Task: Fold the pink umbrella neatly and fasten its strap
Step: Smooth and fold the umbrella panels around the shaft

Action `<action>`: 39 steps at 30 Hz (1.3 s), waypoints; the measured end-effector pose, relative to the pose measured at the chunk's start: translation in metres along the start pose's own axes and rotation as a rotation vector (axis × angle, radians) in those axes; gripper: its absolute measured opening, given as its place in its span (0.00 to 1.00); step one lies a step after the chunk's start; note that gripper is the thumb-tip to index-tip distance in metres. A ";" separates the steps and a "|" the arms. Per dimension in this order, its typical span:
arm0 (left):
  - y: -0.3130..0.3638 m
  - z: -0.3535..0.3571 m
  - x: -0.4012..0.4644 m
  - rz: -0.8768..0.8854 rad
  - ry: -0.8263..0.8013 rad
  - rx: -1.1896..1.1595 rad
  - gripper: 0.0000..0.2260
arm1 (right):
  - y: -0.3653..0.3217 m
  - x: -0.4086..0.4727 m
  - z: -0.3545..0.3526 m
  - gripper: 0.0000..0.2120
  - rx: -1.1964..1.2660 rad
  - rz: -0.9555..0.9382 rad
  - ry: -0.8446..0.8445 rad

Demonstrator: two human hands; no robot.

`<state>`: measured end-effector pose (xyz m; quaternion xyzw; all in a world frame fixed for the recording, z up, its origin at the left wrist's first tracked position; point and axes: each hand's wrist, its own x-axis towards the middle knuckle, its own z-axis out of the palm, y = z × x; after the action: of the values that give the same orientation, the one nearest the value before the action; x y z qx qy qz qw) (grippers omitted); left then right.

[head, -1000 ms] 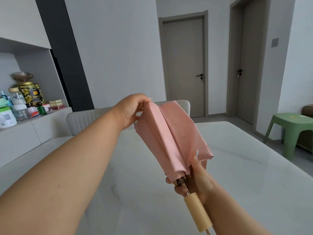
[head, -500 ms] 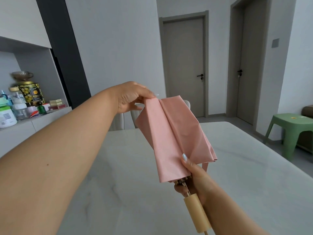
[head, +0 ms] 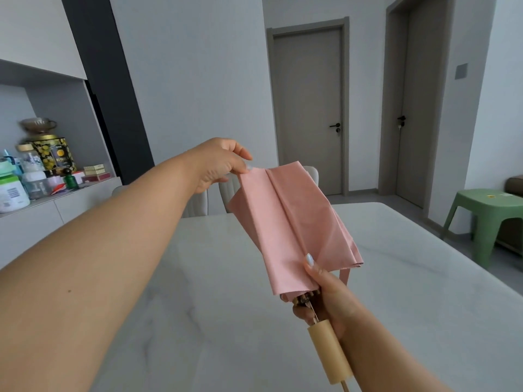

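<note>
One pink umbrella (head: 291,222), collapsed, held in the air above the white marble bench (head: 410,292), canopy end pointing to 11 o'clock, wooden handle (head: 328,350) pointing to 5 o'clock. We count two hands on it. Left hand (head: 219,164) sits at 11 o'clock of the canopy, its grip pinching the top corner of the pink fabric between thumb and fingers, pulling one panel flat. Right hand (head: 325,295) is at the canopy's lower edge, grip wrapped round the shaft and rib ends just above the handle, thumb (head: 310,261) pressed onto the fabric, pale polished nail showing. We see about three flat pleats facing the camera; more layers bunch at the 3 o'clock side, count unclear. One pink strap (head: 344,274) hangs loose below the canopy edge at 4 o'clock, unfastened. A thin cord or stem end sticks out of the handle's bottom at the frame edge.

Rest: two grey doors, one (head: 308,108) at 12 o'clock and one (head: 410,108) at 2 o'clock, each with one dark lever. One green plastic stool (head: 486,222) at 3 o'clock on the floor. At least two pale chair backs (head: 226,193) behind the bench's far edge. Shelf niche (head: 56,193) at 9 o'clock with one yellow-patterned tin (head: 53,152), one small green bottle (head: 70,179), one white tub (head: 11,193), other bottles too blurred for us to count.
</note>
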<state>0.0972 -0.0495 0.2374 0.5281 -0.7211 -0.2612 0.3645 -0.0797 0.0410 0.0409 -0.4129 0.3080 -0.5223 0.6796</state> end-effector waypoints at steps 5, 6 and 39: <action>-0.021 0.047 -0.033 0.321 0.340 0.397 0.18 | -0.001 -0.001 0.003 0.31 -0.061 -0.031 0.068; -0.026 0.056 -0.041 0.376 0.318 0.435 0.21 | -0.001 -0.002 0.004 0.31 -0.071 -0.036 0.081; -0.072 0.143 -0.072 -0.008 0.368 -0.360 0.25 | 0.001 -0.001 0.005 0.03 -0.136 -0.092 0.011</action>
<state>0.0362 -0.0041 0.0789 0.4960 -0.5825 -0.2862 0.5769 -0.0748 0.0431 0.0421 -0.4689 0.3269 -0.5332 0.6236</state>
